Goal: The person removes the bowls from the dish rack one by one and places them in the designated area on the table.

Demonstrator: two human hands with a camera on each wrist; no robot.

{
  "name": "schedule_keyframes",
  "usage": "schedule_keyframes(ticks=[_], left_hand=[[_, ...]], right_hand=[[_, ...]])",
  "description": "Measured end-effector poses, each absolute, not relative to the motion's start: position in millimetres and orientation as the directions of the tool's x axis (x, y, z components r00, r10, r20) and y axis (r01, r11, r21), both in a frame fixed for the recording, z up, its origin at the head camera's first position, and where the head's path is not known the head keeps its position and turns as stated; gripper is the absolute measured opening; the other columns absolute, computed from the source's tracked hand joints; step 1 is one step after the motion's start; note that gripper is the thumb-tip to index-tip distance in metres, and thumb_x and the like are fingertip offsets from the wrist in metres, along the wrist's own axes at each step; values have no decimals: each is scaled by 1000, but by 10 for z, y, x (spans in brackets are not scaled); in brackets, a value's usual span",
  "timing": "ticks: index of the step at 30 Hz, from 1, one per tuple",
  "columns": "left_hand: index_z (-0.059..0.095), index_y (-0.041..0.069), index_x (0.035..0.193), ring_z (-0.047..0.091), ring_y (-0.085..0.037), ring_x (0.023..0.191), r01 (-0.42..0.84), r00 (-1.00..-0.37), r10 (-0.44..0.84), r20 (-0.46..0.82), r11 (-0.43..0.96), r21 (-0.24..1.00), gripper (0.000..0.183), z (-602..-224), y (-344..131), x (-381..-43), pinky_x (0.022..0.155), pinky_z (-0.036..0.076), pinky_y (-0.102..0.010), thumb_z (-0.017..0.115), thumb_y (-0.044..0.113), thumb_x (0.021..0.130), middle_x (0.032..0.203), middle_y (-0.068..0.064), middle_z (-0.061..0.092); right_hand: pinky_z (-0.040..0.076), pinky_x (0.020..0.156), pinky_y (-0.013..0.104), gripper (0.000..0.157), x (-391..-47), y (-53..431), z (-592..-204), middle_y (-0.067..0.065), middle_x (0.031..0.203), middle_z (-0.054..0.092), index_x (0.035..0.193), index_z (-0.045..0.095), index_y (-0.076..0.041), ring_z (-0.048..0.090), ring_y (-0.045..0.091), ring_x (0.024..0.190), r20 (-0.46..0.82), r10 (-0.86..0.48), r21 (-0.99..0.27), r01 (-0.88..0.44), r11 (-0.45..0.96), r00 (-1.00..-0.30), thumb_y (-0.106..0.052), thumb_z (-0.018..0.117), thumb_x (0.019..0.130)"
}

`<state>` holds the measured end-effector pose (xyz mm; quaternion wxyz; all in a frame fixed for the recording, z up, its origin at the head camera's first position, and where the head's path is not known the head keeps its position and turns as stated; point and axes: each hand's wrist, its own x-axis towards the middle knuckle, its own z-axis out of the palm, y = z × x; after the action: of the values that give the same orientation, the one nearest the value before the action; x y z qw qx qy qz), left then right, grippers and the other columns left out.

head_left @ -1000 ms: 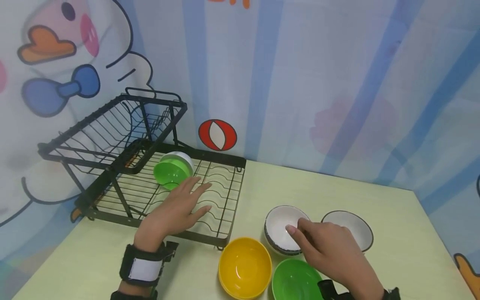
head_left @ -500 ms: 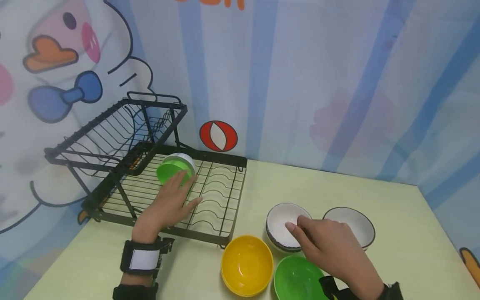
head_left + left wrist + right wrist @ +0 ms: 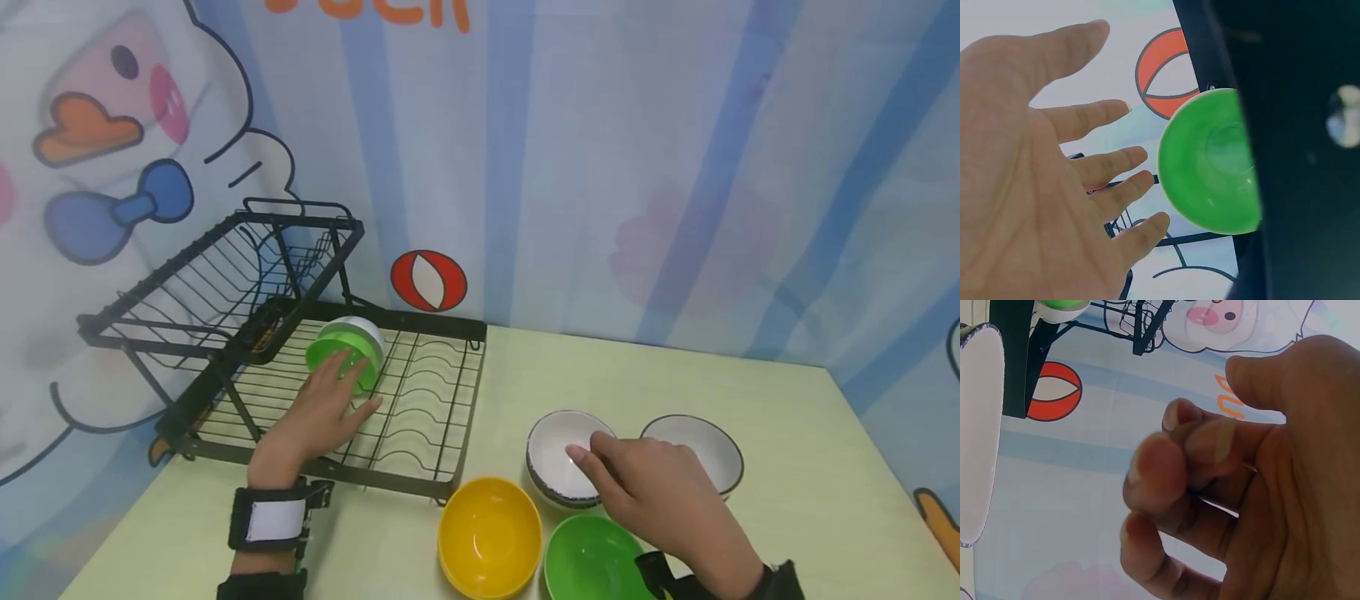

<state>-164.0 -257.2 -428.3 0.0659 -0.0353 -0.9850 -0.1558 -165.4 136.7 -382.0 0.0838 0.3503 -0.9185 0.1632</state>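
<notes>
My left hand [image 3: 315,423] reaches over the dish rack [image 3: 408,479], fingers spread, right at a green bowl [image 3: 366,357]. That bowl stands tilted on the rack's wires, nested against a white bowl [image 3: 360,323] behind it. In the left wrist view the palm faces the green bowl's inside, with a gap before the fingertips. My right hand [image 3: 667,492] hovers with loosely curled fingers and nothing in them. From the head view it overlaps a white bowl with a dark rim [image 3: 558,454] and a second white bowl [image 3: 701,450].
A yellow bowl [image 3: 490,537] and another green bowl [image 3: 592,558] sit at the table's front, close beside the rack. The rack's raised upper basket [image 3: 187,287] stands to the left. A printed cloth [image 3: 570,167] hangs behind the table.
My left hand has moved left and slightly down, and its fingers now overlap the green bowl in the rack. The right hand has stayed nearly still. The head view has shifted slightly.
</notes>
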Motion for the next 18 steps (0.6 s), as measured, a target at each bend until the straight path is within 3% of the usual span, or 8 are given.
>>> schedule_keyframes(ticks=[6,18], left_hand=[[23,-5,143,11,-49,132,113,-990,81,119,949,295,65,-4172,-2627,-1715,104,23,-67,49,31,96,147,-35,14],[23,-5,144,10,-53,130,86,-996,81,28,957,278,63,-4103,-2789,-1806,103,21,-69,46,30,97,146,-35,13]], right_hand=[[22,41,24,39,-1660,1386,-3808,-10,48,25,64,39,-25,28,6,41,275,-608,-219,-664,715,-745,-46,43,97],[23,41,24,40,-1640,1379,-3818,-11,47,25,64,39,-25,29,6,42,284,-609,-216,-668,712,-741,-48,42,97]])
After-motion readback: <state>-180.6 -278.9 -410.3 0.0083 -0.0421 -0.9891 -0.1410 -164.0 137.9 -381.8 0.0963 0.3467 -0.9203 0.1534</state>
